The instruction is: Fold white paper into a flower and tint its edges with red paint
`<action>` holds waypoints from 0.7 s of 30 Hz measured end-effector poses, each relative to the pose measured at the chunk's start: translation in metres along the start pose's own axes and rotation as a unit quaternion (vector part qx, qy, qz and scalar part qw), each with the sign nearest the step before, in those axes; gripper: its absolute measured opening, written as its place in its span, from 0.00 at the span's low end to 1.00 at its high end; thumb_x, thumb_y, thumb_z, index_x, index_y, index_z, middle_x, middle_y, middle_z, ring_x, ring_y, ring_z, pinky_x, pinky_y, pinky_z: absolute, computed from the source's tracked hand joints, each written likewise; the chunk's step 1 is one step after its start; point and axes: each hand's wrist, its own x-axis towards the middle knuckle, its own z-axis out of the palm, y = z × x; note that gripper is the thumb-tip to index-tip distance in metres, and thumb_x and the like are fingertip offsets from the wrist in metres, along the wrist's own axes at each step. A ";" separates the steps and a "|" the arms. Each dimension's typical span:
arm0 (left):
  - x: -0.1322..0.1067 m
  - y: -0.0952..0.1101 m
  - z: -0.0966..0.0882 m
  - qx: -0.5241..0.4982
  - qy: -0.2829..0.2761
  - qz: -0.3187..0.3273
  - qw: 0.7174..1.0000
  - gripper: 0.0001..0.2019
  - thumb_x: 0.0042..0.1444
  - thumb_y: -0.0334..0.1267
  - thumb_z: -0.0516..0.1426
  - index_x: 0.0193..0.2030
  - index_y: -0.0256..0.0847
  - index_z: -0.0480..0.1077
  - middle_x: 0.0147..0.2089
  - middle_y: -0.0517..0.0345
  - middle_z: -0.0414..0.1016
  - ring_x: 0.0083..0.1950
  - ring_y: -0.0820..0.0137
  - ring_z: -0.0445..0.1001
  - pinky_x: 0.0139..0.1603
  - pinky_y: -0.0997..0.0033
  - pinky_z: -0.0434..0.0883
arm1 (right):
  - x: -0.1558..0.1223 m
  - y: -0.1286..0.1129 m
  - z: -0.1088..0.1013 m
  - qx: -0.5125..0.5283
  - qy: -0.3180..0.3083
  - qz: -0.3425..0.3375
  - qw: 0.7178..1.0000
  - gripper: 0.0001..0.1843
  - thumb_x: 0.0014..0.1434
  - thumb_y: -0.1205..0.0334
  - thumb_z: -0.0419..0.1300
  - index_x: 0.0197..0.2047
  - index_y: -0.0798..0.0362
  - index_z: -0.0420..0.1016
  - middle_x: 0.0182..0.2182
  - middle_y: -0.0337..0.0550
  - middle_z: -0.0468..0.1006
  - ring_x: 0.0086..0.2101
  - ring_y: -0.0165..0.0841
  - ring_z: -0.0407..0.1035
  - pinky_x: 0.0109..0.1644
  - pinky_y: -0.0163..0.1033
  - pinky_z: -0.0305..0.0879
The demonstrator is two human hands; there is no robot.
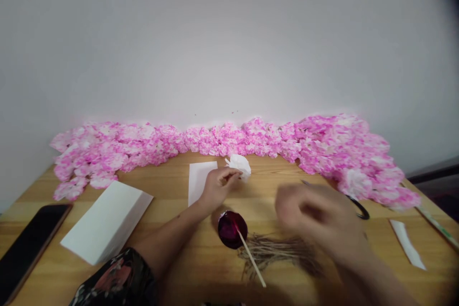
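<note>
My left hand (222, 184) pinches a white tissue-paper flower (240, 166) at its base, the ruffled petals facing away from me. Blurred by motion, my right hand (315, 213) is raised over the table to the right, fingers curled in; what they hold, if anything, cannot be made out. Between the hands stands a small dish of dark red-purple liquid (229, 236) with a thin wooden stick (254, 263) leaning out of it. A bundle of thin brown twigs or wires (278, 251) lies beside the dish, partly under my right hand.
Pink-and-white paper flowers (229, 138) line the table's back edge. A flat white sheet (196, 181), a white box-like block (105, 220) and a dark phone (32, 248) lie left. On the right are a dark-handled tool (360, 208), a white strip (408, 244) and a ruler-like strip (437, 229).
</note>
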 end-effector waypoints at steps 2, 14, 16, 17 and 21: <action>0.000 0.000 0.000 0.011 0.000 0.006 1.000 0.10 0.59 0.38 0.56 0.37 0.38 0.78 0.35 0.54 0.82 0.35 0.69 0.77 0.38 0.73 0.71 | 0.015 0.017 0.014 -0.012 0.010 0.011 1.000 0.22 0.64 0.47 0.54 0.24 0.50 0.73 0.20 0.40 0.73 0.22 0.32 0.67 0.25 0.37 0.64; 0.001 0.001 0.001 0.039 -0.021 0.016 0.999 0.09 0.59 0.37 0.56 0.36 0.38 0.78 0.33 0.55 0.80 0.33 0.71 0.75 0.36 0.74 0.68 | 0.019 0.058 0.058 -0.043 -0.029 0.023 0.998 0.08 0.62 0.63 0.56 0.39 0.51 0.77 0.33 0.42 0.79 0.31 0.32 0.71 0.32 0.35 0.63; 0.001 0.000 0.002 0.039 -0.017 0.004 0.999 0.09 0.59 0.37 0.56 0.36 0.38 0.78 0.33 0.55 0.80 0.33 0.71 0.74 0.36 0.74 0.68 | 0.019 0.058 0.058 -0.026 -0.027 0.034 0.999 0.08 0.61 0.63 0.57 0.38 0.50 0.78 0.31 0.40 0.79 0.28 0.31 0.70 0.30 0.34 0.61; 0.001 0.000 0.002 0.036 -0.015 0.000 0.999 0.09 0.59 0.37 0.56 0.36 0.37 0.78 0.33 0.54 0.80 0.33 0.71 0.74 0.36 0.74 0.68 | 0.020 0.059 0.059 -0.017 -0.024 0.039 0.999 0.08 0.61 0.63 0.57 0.38 0.50 0.78 0.31 0.40 0.79 0.27 0.31 0.70 0.30 0.34 0.61; 0.001 0.000 0.003 0.018 -0.020 -0.009 1.000 0.10 0.59 0.39 0.56 0.36 0.38 0.77 0.33 0.55 0.80 0.33 0.70 0.75 0.36 0.74 0.68 | 0.020 0.059 0.060 0.004 -0.019 0.053 0.998 0.08 0.60 0.61 0.57 0.35 0.51 0.78 0.29 0.40 0.79 0.26 0.30 0.69 0.29 0.34 0.60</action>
